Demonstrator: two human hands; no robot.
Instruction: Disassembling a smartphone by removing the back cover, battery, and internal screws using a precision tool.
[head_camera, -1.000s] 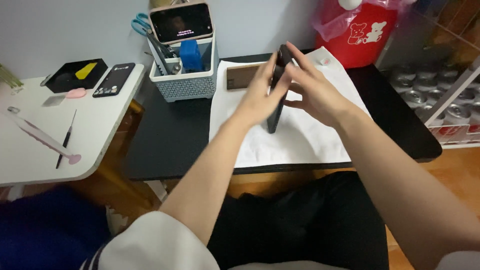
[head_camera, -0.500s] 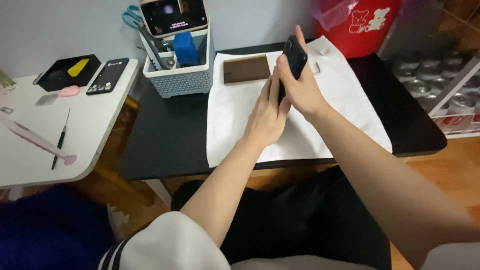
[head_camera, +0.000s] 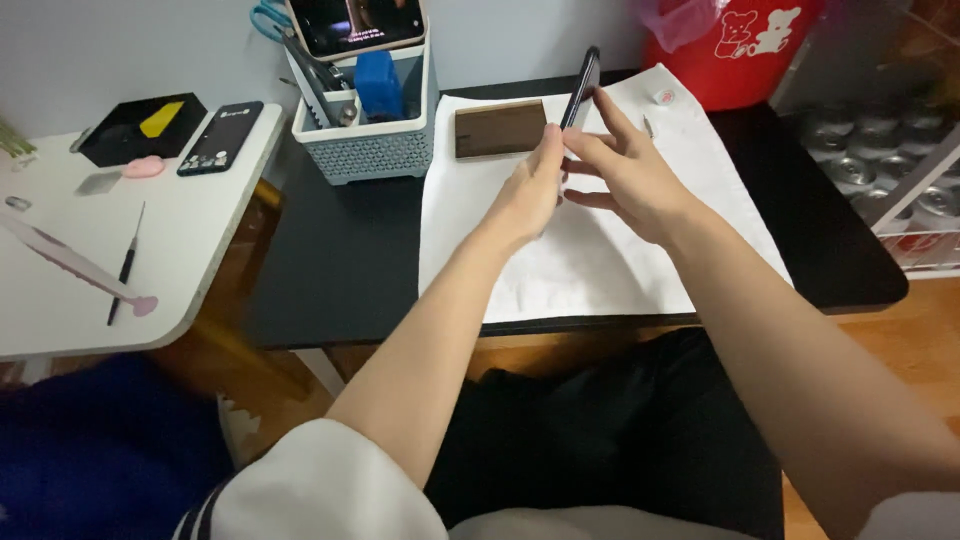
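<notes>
Currently you hold: black phone (head_camera: 583, 87), edge-on, long axis upright, near the table's far edge; both hands pinching it, left hand (head_camera: 530, 195), right hand (head_camera: 625, 175).

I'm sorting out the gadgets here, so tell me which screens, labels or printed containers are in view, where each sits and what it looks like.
Slim black phone: held edge-on by the left hand and right hand over the white cloth.
Lit phone screen: propped in the grey basket.
Dark phone: flat on the white table.
Red bucket: back right, white bear print.
</notes>
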